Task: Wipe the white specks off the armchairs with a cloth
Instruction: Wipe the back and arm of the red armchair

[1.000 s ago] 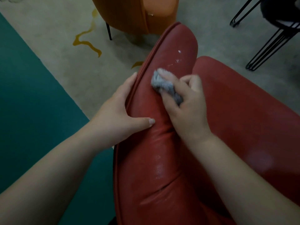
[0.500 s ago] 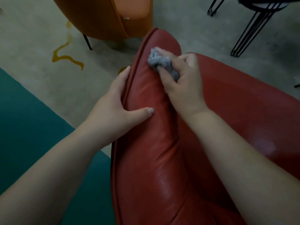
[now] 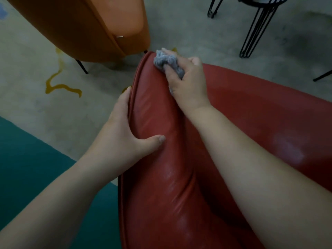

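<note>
Right hand (image 3: 188, 83), gripping cloth (image 3: 167, 62), slid up red armchair (image 3: 154, 126); left hand (image 3: 124, 135) clasps it.

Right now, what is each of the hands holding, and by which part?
The right hand grips a bunched grey cloth around its middle. The left hand holds the red armchair by its padded top edge.
</note>
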Demonstrator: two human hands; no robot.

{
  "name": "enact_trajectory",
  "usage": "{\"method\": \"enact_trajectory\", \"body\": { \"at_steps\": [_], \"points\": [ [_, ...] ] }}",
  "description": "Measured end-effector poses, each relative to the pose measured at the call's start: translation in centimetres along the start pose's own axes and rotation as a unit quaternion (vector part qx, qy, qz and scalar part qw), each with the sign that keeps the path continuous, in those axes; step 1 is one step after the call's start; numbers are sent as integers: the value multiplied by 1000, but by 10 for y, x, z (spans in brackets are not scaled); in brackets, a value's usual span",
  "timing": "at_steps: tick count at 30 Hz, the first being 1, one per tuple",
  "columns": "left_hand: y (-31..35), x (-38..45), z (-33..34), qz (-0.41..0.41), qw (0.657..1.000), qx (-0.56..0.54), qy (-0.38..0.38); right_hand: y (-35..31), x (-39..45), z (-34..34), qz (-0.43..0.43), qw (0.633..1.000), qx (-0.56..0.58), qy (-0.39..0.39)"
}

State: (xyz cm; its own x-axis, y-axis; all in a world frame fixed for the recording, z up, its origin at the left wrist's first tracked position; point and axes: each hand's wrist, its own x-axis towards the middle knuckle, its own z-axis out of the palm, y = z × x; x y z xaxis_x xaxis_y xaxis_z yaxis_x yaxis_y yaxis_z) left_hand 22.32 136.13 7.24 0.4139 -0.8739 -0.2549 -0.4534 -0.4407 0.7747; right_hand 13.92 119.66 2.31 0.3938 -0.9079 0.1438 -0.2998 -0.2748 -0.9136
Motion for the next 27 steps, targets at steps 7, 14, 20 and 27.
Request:
{"method": "enact_trajectory", "body": {
  "at_steps": [7, 14, 20, 27],
  "points": [
    [11, 32, 3, 28, 998, 51, 18, 1, -93, -25, -20, 999, 18, -48],
    [3, 34, 9, 47, 996, 60, 39, 23, -16, -7, 8, 999, -23, 27],
    [7, 33, 11, 59, 993, 101, 17, 36, -15, -9, 89, 994, 59, 25],
    [6, 35, 8, 48, 994, 98, 25, 29, -125, -24, 77, 991, 105, 7]
  ]
}}
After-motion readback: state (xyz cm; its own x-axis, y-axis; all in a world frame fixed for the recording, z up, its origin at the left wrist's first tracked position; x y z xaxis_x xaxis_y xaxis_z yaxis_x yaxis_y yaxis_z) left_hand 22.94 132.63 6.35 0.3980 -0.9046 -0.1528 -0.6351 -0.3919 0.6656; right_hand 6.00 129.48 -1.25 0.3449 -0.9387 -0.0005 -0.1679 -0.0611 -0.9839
